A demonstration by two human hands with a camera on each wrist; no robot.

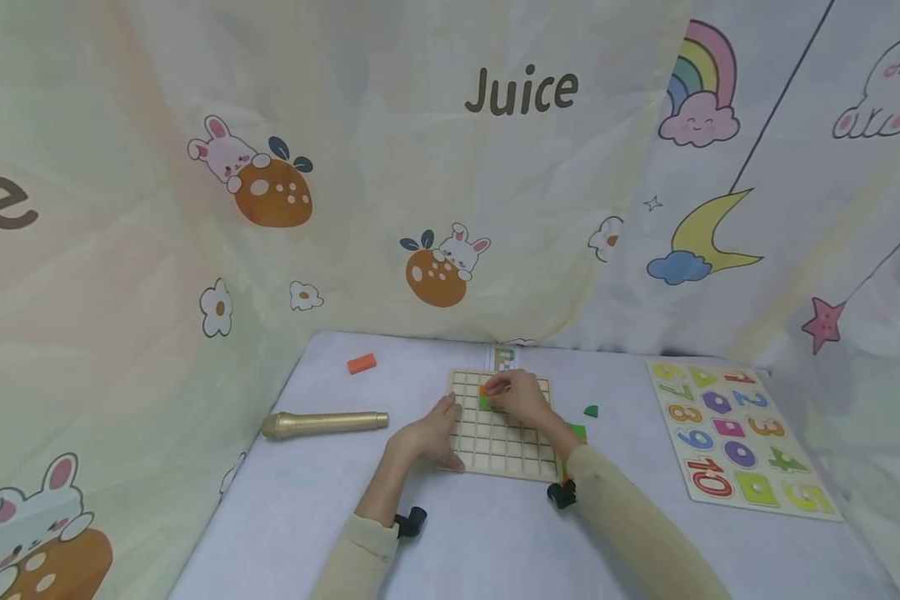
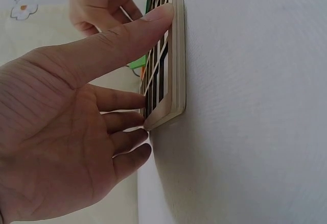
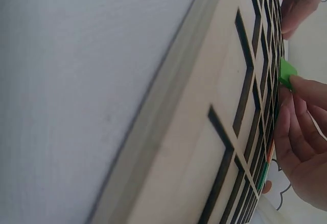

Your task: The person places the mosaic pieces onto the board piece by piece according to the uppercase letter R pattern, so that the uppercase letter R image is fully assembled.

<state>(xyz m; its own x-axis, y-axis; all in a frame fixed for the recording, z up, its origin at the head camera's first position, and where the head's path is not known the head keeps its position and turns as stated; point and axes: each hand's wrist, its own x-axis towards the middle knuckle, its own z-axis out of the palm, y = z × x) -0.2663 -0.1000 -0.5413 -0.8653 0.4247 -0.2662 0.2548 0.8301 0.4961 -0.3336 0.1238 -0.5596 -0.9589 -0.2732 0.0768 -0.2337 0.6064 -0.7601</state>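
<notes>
A square wooden grid board [image 1: 495, 457] lies on the table. My left hand [image 1: 429, 435] rests at the board's left side, fingers fairly straight against the edge. In the left wrist view, the left thumb [image 2: 120, 45] lies along the board's rim. Over the upper part of the grid, my right hand [image 1: 521, 398] pinches a small green block [image 3: 287, 72] between thumb and fingers. An orange piece [image 1: 483, 390] shows on the grid beside the right fingertips. The right hand partly covers the grid and the pieces there.
A gold toy microphone [image 1: 326, 423] and an orange block [image 1: 362, 363] lie to the left. Right of the board are a green quarter-round piece [image 1: 592, 411] and a green block [image 1: 578, 432] partly behind the right forearm. A number puzzle board [image 1: 742, 442] lies far right. A printed card [image 1: 504, 358] sits behind the grid.
</notes>
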